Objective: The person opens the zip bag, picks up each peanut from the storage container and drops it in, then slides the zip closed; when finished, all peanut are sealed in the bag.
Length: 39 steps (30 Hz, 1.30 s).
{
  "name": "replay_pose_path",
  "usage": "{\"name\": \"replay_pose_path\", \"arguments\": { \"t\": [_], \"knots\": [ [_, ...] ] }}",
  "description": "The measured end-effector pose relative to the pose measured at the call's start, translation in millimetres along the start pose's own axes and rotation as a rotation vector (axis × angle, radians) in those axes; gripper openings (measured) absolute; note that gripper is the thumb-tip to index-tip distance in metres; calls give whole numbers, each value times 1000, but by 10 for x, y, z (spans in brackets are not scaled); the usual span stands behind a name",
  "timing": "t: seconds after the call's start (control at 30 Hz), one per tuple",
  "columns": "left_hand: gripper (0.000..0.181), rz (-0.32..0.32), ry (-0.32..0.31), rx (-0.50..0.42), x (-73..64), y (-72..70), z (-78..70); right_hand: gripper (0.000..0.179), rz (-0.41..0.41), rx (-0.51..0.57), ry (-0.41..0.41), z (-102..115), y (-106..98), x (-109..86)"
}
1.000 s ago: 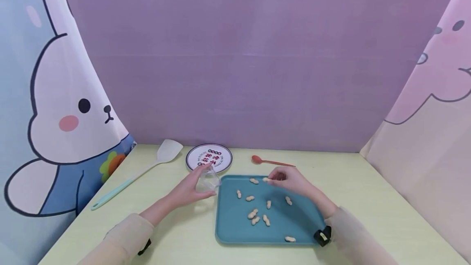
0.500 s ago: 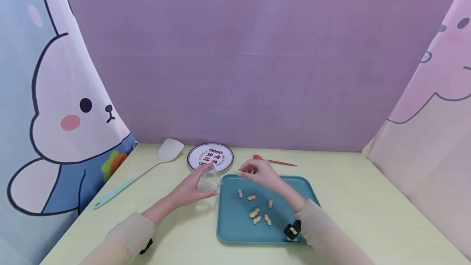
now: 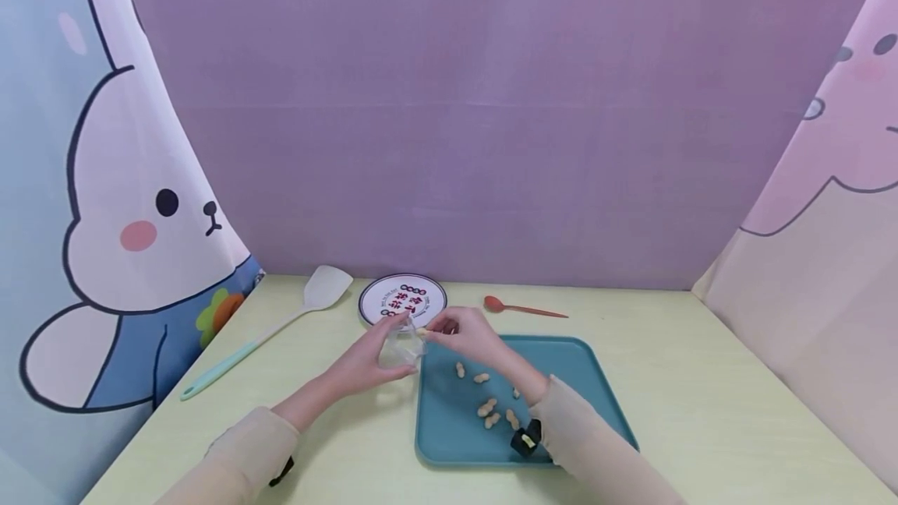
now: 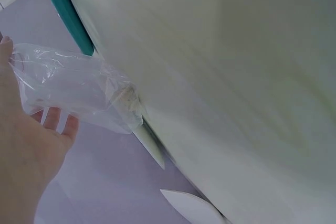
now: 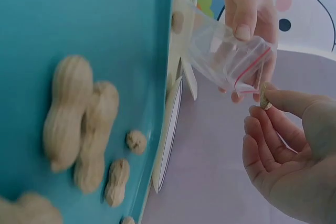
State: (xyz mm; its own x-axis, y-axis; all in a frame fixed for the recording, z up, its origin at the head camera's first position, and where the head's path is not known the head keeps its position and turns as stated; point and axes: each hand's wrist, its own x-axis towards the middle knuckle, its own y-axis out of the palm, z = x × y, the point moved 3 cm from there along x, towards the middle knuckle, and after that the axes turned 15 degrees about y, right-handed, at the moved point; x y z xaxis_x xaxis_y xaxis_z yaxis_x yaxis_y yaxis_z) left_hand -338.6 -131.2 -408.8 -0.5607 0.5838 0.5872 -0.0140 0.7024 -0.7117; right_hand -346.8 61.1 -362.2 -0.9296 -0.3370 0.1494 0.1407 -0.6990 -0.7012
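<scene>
Right hand pinches a peanut at the bag the left hand grips, whose limp mouth could dislodge it.

Peanuts on tray, spoon behind it, spatula left of plate

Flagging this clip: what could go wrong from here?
The peanut in the right grip is close to the mouth of the bag; it might catch the edge and drop. The bag looks thin and soft, so it could fold if the left grip shifts. The right sleeve crosses above the tray, so it might brush loose peanuts.
</scene>
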Motion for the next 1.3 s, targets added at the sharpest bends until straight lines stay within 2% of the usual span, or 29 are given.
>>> {"name": "replay_pose_path", "arguments": {
  "t": [0.5, 0.8, 0.93, 1.07, 1.3],
  "knots": [
    [82, 13, -10, -10, -5, 0, -18, 19, 24, 20, 22, 52, 105, 28],
    [82, 16, -20, -5, -8, -2, -20, 15, 12, 18, -22, 44, 29, -10],
    [83, 22, -33, 2, -21, 5, -16, 14, 3, -6, -22, 5, -62, -43],
    [84, 17, -41, 10, -29, 0, -7, 14, -33, -43, -13, -59, -236, -122],
    [84, 5, -19, 23, -8, 4, 6, 19, -27, -11, 7, -324, -599, -358]
  ]
}}
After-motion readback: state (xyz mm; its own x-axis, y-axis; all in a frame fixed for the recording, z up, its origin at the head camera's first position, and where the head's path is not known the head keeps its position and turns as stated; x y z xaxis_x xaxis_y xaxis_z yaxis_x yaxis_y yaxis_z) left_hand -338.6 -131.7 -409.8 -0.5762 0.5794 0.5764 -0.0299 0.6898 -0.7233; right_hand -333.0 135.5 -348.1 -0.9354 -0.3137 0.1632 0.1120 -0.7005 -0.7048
